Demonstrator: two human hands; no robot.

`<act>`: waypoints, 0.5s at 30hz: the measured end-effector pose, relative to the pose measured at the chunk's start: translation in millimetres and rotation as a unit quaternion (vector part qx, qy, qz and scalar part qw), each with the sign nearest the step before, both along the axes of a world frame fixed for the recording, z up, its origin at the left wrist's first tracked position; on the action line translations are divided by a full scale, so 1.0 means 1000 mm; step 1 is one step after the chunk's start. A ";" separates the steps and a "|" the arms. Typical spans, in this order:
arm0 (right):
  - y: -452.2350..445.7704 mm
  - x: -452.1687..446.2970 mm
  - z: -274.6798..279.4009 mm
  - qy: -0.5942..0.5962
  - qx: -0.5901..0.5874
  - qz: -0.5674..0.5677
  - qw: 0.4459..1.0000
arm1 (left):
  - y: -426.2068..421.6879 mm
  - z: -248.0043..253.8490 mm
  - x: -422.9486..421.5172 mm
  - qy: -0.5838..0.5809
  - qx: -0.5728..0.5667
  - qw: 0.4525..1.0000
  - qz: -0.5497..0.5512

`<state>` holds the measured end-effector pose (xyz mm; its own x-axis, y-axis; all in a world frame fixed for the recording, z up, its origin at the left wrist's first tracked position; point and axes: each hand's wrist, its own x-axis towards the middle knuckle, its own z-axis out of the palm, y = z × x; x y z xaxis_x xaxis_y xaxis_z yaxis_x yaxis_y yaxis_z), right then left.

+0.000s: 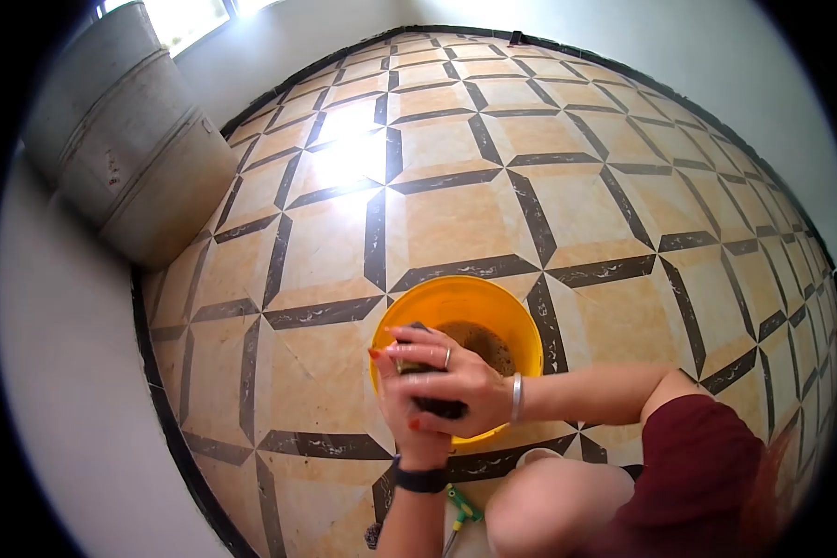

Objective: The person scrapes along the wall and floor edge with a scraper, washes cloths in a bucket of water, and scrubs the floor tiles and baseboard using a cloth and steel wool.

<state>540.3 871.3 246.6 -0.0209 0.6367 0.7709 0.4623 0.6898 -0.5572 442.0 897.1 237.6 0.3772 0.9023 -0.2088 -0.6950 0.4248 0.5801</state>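
Observation:
Both my hands are together over the left part of a yellow bucket, which holds brown, murky liquid. My right hand, with a ring and a silver bracelet, comes from the right and wraps over a dark object. My left hand, with a black wristband, presses against the same object from the left and below. Fingers cover most of the object, so I cannot make out what it is.
A green and yellow handle lies on the tiled floor by my knee, near a small dark scrubber-like thing. A large grey drum stands at the upper left by the wall. A small dark item sits at the far wall.

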 end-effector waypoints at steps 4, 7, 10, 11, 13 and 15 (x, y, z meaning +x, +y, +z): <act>0.008 -0.028 -0.003 0.331 -0.091 -0.074 0.936 | 0.008 -0.032 0.013 0.263 0.258 0.907 0.202; 0.027 -0.027 -0.012 0.598 -0.216 -0.060 0.770 | 0.030 -0.039 0.009 0.479 0.441 0.717 0.249; 0.053 -0.009 -0.062 0.780 -0.304 0.018 0.547 | 0.038 -0.033 0.011 0.620 0.509 0.560 0.206; 0.057 -0.007 -0.079 0.781 -0.321 0.044 0.535 | 0.040 -0.034 0.010 0.635 0.523 0.542 0.172; 0.061 0.000 -0.101 0.757 -0.361 0.155 0.522 | 0.043 -0.044 0.008 0.660 0.575 0.460 0.150; 0.051 0.006 -0.092 0.696 -0.451 0.192 0.524 | 0.043 -0.050 0.007 0.680 0.585 0.422 0.129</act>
